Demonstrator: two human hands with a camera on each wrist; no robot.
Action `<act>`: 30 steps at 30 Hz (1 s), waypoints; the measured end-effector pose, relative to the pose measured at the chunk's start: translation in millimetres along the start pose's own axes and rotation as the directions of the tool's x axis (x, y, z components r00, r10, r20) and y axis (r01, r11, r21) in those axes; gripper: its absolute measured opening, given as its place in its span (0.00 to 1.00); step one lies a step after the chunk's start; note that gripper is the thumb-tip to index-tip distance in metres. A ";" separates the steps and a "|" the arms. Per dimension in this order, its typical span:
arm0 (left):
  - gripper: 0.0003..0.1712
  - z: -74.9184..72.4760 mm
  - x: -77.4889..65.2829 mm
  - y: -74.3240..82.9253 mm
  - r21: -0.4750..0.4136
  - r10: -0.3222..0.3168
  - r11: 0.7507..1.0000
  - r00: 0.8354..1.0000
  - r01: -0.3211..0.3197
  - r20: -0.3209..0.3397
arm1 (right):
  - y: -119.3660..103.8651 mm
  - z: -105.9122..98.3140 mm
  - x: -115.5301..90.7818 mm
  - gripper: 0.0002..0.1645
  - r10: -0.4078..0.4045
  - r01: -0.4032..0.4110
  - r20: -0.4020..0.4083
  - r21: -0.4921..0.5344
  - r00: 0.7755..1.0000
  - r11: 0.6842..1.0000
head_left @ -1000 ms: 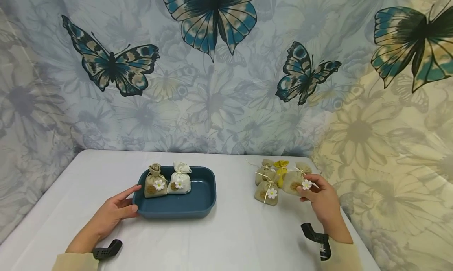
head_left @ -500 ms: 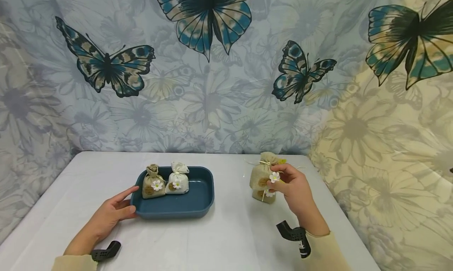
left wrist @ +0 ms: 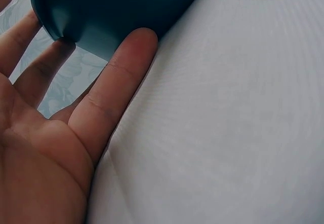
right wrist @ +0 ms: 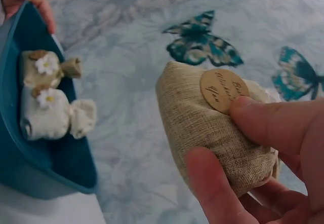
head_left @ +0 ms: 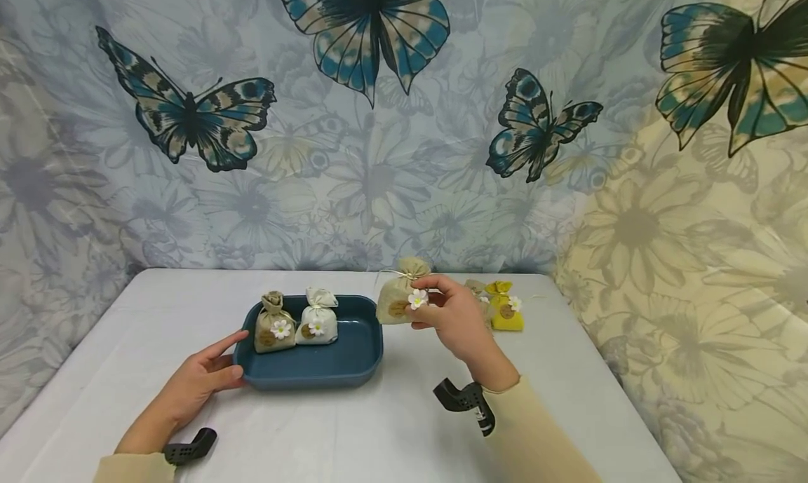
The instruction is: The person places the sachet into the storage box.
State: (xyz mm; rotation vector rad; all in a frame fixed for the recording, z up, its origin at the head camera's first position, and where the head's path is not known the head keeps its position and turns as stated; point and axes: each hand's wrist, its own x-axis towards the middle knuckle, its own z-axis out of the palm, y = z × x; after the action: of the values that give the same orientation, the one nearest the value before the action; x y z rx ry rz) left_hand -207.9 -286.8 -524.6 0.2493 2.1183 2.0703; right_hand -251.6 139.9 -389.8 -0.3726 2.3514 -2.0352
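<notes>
My right hand point(head_left: 451, 315) pinches a beige drawstring pouch point(head_left: 393, 302) between thumb and fingers, held up just beyond the tray's right end. It bears a white flower and, in the right wrist view, a round brown paper tag point(right wrist: 223, 90) partly under the thumb. My left hand point(head_left: 200, 383) rests against the left end of the blue tray point(head_left: 353, 381), fingers straight, thumb point(left wrist: 139, 46) low on its outer wall. Inside the tray, a tan pouch point(head_left: 268, 337) and a white pouch point(head_left: 322, 332) stand side by side in the left half.
Behind my right hand on the white table point(head_left: 284, 434) are a yellow pouch point(head_left: 508, 322) and a beige pouch point(head_left: 476, 287), partly hidden by the hand. A butterfly-print cloth point(head_left: 379, 188) hangs along the table's back edge.
My right hand has carried the beige pouch leftward from the group at the right, past the other pouches, to near the tray. The left hand stays at the tray's end.
</notes>
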 end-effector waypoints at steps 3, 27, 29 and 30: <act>0.38 0.3 -0.7 1.7 -0.001 0.004 1.000 1.000 -0.004 -0.003 | 6.0 14.2 9.2 0.20 0.000 0.000 0.009 -0.008 1.000 1.000; 0.38 1.8 -1.0 3.2 0.002 0.005 1.000 1.000 -0.005 -0.003 | 83.9 74.5 47.5 0.16 -0.067 0.076 0.044 -0.254 0.997 0.964; 0.38 1.8 -1.1 3.6 0.003 0.004 1.000 1.000 -0.004 -0.003 | 87.5 76.6 48.3 0.16 -0.069 0.078 0.046 -0.250 0.997 0.965; 0.38 1.7 -1.2 3.6 0.003 0.003 1.000 1.000 -0.003 -0.004 | 89.1 77.6 48.6 0.16 -0.071 0.080 0.046 -0.253 0.996 0.964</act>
State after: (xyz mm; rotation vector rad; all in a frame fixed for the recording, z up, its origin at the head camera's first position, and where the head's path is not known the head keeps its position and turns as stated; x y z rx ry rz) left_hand -206.3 -285.3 -521.0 0.2487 2.1241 2.0711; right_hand -301.6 66.7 -481.8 -0.5063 2.6207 -1.7372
